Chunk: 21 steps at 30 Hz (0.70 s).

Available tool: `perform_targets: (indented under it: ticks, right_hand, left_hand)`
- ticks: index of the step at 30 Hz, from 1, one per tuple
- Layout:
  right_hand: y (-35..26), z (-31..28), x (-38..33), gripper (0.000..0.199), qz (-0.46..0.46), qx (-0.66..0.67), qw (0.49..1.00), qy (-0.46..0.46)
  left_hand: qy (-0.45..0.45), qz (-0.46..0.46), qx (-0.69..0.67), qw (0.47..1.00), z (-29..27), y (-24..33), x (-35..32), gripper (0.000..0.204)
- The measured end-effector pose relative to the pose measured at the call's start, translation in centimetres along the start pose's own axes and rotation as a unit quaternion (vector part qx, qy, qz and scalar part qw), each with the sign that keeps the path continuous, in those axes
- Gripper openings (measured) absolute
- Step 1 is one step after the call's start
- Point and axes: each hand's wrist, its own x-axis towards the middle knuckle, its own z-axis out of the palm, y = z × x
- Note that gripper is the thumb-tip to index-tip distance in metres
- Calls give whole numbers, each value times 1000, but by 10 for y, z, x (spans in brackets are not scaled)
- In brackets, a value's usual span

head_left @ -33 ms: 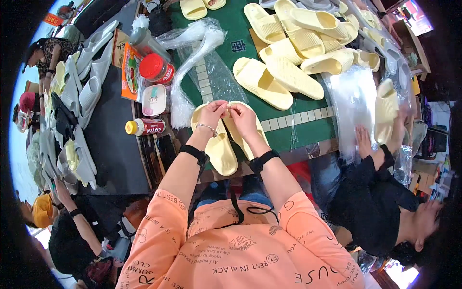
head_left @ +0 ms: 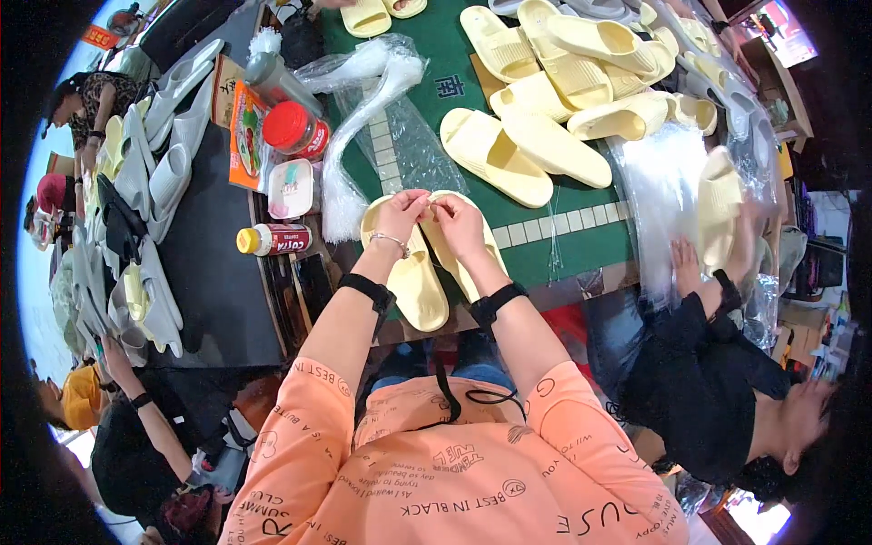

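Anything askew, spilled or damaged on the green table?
No spill or damage visible. Only the heap of yellow slippers beyond the right hand looks untidy: they overlap at mixed angles, unlike the pair below that hand, lying side by side.

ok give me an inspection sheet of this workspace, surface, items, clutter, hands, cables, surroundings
Surface: green tabletop with strips of pale squares.
Items: a pair of pale yellow slippers under the hands; a pile of yellow slippers beyond, to the right.
Clutter: red-lidded jar, yellow-capped bottle, white tub and a bundle of thin white strands, all on the left.
Hands: left hand and right hand, fingertips close together over the pair; anything pinched is too small to tell.
Cables: nothing seen on the tabletop.
Surroundings: co-worker in black at right; grey slippers on a dark table at left, people nearby.
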Motion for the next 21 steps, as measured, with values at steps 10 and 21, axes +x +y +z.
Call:
perform_targets:
  ticks: [10,21]
  right_hand:
    - [-5,-3,-3,11,18,34,999,6]
    - [0,-2,-1,13,14,74,997,10]
  left_hand:
    - [12,-6,-25,1000,0,0,0,16]
    - [27,11,16,999,1,2,0,17]
